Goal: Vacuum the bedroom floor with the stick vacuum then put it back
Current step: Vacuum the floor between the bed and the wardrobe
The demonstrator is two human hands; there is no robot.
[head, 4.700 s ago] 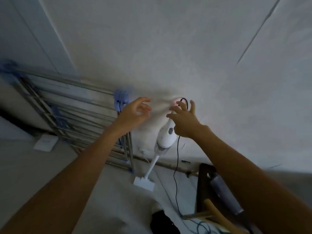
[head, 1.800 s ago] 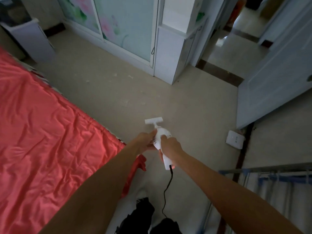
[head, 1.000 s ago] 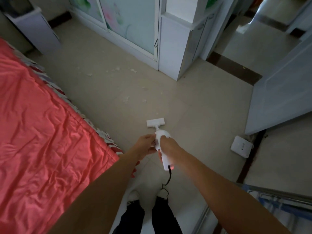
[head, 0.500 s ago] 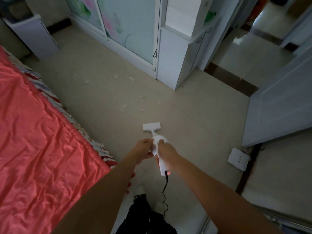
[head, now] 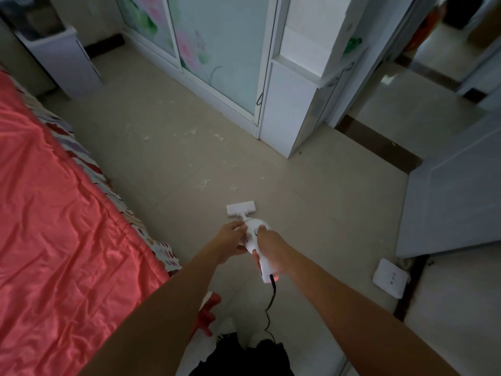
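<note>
white vacuum (head: 254,234) nudged forward toward debris (head: 204,184); both hands still gripping

Red bedspread (head: 62,226) at left, floral wardrobe doors (head: 217,50), white floor socket (head: 391,278) (near open door (head: 455,196))

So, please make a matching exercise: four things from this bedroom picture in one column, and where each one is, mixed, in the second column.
Things:
1. stick vacuum
2. red bedcover
3. white scraps
4. white socket box

Places:
A. on the floor beside the open door
B. held in both hands
C. along the left side
D. on the floor ahead of the vacuum head

Pairs: 1-B, 2-C, 3-D, 4-A
</note>
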